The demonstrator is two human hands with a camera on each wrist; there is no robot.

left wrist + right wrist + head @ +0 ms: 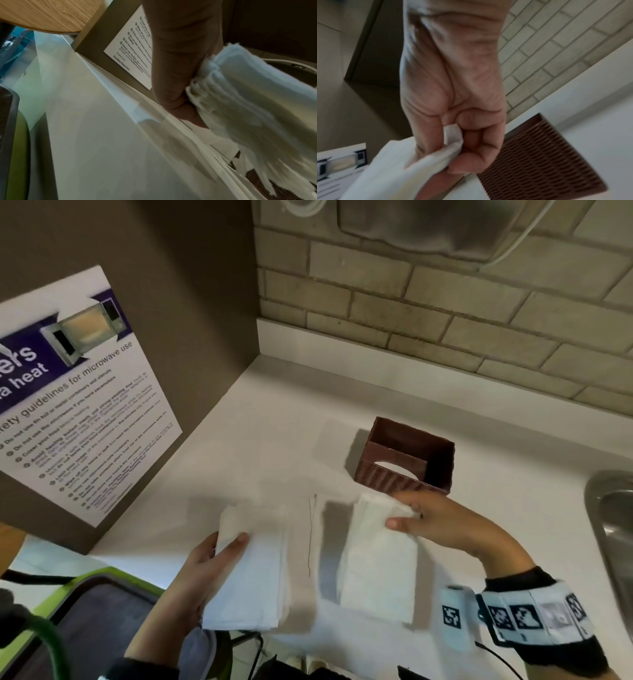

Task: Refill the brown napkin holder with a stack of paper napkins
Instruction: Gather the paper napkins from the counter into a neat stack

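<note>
The brown ribbed napkin holder [407, 458] [537, 158] stands on the white counter [274, 440], its inside bare. My right hand [407, 515] [460, 146] pinches the far end of a folded white napkin [378, 556] [399, 169] just in front of the holder. My left hand [219, 553] [180, 86] grips a thicker stack of white napkins [251, 570] [248, 101] by its left edge, thumb on top, to the left of the single napkin. Both are raised slightly above the counter.
A brown cabinet side with a microwave safety notice [75, 392] stands at left. A brick wall [445, 313] runs behind the counter. A steel sink [613, 535] sits at the right edge. A green-rimmed bin [85, 621] is below the counter's front left.
</note>
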